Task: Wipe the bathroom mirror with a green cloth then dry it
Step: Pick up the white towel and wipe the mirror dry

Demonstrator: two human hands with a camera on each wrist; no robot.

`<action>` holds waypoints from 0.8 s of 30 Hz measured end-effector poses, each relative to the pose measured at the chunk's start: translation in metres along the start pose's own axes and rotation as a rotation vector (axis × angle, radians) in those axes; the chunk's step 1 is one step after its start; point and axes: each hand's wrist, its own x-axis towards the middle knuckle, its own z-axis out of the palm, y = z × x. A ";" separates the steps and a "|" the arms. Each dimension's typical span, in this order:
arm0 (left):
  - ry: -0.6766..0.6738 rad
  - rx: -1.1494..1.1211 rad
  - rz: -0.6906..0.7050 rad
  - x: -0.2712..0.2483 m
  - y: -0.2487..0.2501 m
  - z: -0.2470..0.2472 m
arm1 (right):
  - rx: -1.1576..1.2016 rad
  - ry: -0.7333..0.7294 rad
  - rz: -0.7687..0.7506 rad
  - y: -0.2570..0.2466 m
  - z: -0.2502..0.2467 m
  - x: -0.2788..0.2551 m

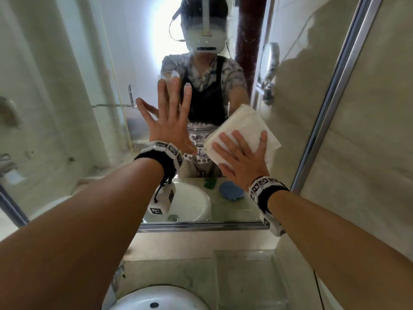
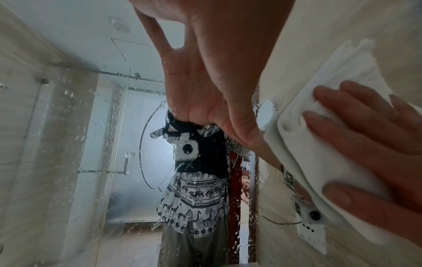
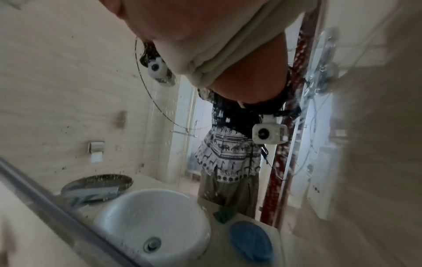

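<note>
The wall mirror has a metal frame, and water drops speckle its glass. My left hand lies flat on the glass with its fingers spread and holds nothing. To its right, my right hand presses a folded white cloth against the mirror with straight fingers. In the right wrist view the cloth is bunched under the palm. A green cloth shows only as a reflection, lying on the counter beside the basin.
A white basin with a chrome tap sits below the mirror on a pale counter. A blue round object is reflected next to the green cloth. A tiled wall adjoins the mirror's right frame.
</note>
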 end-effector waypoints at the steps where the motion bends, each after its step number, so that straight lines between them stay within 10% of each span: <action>1: -0.002 0.003 0.001 0.000 0.000 0.000 | -0.013 -0.018 -0.029 0.000 -0.001 -0.004; 9: 0.080 0.039 0.072 -0.009 -0.012 -0.005 | -0.089 -0.016 -0.165 0.023 -0.046 0.023; 19: 0.059 -0.068 -0.186 -0.039 -0.106 0.008 | 0.137 0.257 0.428 -0.023 -0.110 0.149; 24: -0.008 -0.002 -0.203 -0.039 -0.119 0.030 | -0.037 0.187 -0.081 -0.068 -0.064 0.133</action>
